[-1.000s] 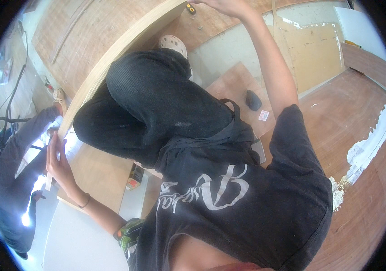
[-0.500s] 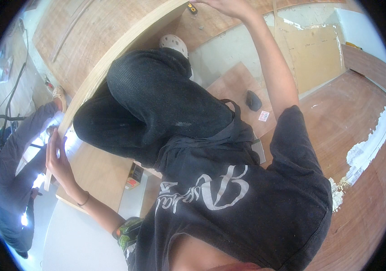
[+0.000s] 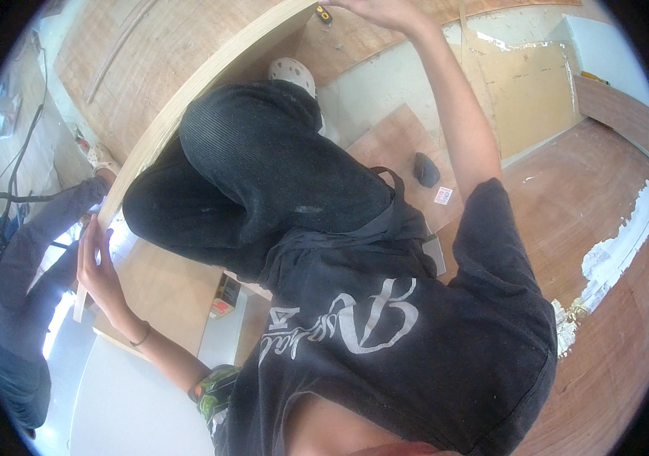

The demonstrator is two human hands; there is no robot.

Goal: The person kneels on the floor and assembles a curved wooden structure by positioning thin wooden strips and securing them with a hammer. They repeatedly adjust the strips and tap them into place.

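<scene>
A long pale wooden board [image 3: 210, 74] stands on edge beyond my bent knees, curving from the lower left to the top of the picture. Toward its near left end, my left hand [image 3: 99, 270] is closed on the edge, fingers and thumb pinching it. My right hand [image 3: 376, 11] reaches to the board's far end at the upper rim, fingers against it and partly cut off by the frame. Just below those fingers lies a small black and yellow tool [image 3: 324, 14].
Another person [image 3: 13, 311] is bent over on the left, beside dark cables [image 3: 14, 182]. A plywood panel [image 3: 161, 285] and small box [image 3: 224, 296] lie near my left forearm. A dark rounded object [image 3: 426, 169] rests on a square wooden piece [image 3: 397, 140]. White-smeared wood [image 3: 613, 254] lies right.
The other person on the left has shifted slightly, torso moving lower and toward the picture's rim. My hands and the board stay practically where they were.
</scene>
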